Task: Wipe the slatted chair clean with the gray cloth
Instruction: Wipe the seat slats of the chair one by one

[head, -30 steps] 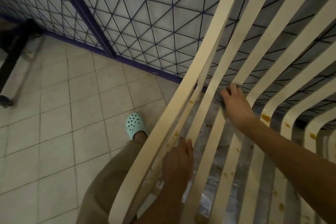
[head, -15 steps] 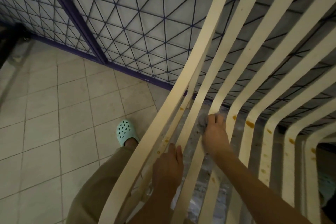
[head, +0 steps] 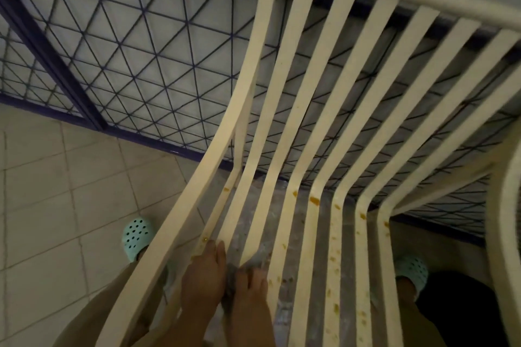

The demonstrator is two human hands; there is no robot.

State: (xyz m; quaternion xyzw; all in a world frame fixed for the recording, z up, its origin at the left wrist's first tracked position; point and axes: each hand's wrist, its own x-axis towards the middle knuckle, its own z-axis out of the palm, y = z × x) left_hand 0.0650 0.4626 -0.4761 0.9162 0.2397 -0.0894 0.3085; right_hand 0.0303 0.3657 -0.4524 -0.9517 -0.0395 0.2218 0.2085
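The cream slatted chair (head: 298, 93) fills the view, its back slats rising to a top rail. Orange-brown stains dot the slats around the bend and along the seat. My right hand (head: 251, 298) grips the gray cloth (head: 230, 279) low on a seat slat on the chair's left side. The cloth is bunched and mostly hidden under the fingers. Right beside it, my left hand (head: 203, 276) rests on the neighbouring slat with its fingers lying along the wood, next to a stain.
A purple-framed lattice fence (head: 141, 51) stands close behind the chair. Pale floor tiles (head: 56, 191) lie to the left. My mint clogs show at the left (head: 135, 234) and right (head: 411, 270). The chair's curved armrest (head: 504, 205) is at the right edge.
My right hand has drawn the cloth down the slat from the bend of the backrest to beside my left hand. The view has tipped up, showing the top rail.
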